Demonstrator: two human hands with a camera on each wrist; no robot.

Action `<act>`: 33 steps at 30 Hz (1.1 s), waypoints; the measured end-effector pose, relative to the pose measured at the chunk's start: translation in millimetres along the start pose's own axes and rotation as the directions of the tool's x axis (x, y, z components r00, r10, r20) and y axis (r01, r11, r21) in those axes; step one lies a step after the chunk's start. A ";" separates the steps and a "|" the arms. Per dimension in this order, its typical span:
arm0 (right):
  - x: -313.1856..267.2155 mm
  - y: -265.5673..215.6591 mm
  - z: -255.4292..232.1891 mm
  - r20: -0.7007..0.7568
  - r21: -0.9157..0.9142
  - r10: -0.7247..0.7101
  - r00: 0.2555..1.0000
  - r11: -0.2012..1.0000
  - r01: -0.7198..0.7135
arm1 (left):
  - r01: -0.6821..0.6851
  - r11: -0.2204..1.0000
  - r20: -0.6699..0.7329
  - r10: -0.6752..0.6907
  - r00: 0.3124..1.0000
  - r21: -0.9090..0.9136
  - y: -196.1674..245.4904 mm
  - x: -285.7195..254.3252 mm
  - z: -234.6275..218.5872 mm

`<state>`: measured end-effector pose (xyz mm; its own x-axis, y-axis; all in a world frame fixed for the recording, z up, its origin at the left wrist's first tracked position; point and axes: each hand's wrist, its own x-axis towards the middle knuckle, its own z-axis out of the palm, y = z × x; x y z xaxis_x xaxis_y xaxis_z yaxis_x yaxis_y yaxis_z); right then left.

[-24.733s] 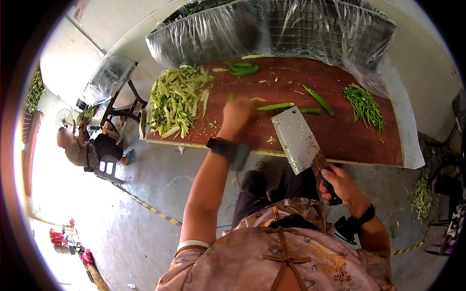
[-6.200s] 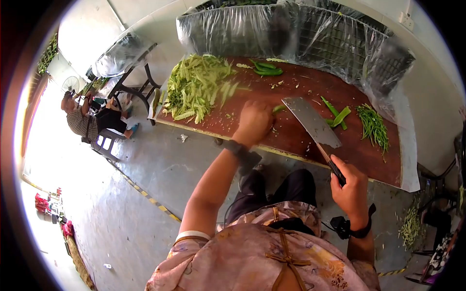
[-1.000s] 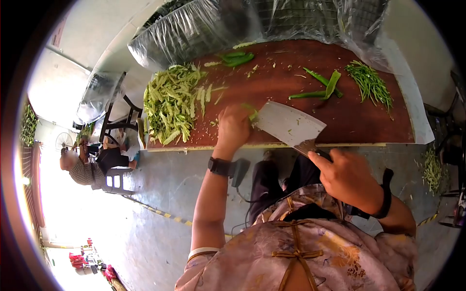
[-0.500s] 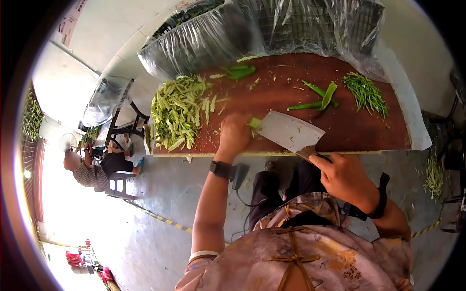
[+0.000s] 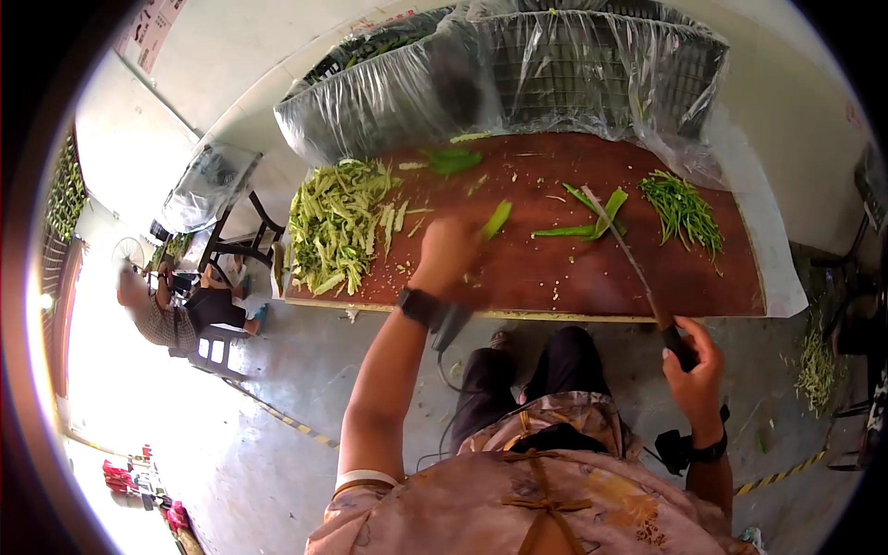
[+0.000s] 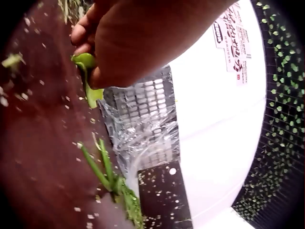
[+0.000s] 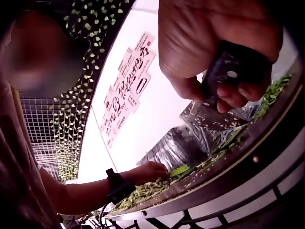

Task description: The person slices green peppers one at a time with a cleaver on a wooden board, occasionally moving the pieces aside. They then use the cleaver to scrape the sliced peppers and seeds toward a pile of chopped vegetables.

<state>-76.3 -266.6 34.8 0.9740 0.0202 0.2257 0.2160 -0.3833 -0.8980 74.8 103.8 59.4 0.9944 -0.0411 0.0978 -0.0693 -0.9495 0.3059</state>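
Note:
In the head view my left hand [image 5: 447, 254] is over the red-brown table, pinching a piece of long green pepper [image 5: 499, 220]. The left wrist view shows this piece split and hollow, held between thumb and fingers. My right hand [image 5: 698, 365] grips the black handle of a cleaver [image 5: 638, 268] beyond the table's front edge. The blade is seen edge-on in the head view, its tip overlapping some split green peppers [image 5: 578, 229]. Small pale seeds stick to the blade in the right wrist view.
A heap of pale green strips [image 5: 338, 222] covers the table's left end. Whole green peppers [image 5: 453, 162] lie at the back and a bunch of thin green strips [image 5: 683, 211] at the right. Plastic-wrapped crates [image 5: 601, 74] stand behind. A person [image 5: 162, 310] sits far left.
The cleaver has swung right, away from the left hand's pepper, and turned from flat to edge-on. My right hand has moved right and lower in view; the left hand keeps the pepper piece.

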 end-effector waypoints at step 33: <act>-24.9 47.1 -34.5 0.077 0.406 0.406 0.911 0.822 -0.400 | 0.037 0.982 -0.323 0.024 0.946 0.184 -54.1 129.5 47.5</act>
<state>-92.8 -317.1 -0.1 0.9800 -0.0664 -0.1877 -0.1845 0.0519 -0.9815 211.1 135.0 10.5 0.9131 0.0383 0.4059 -0.0162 -0.9914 0.1301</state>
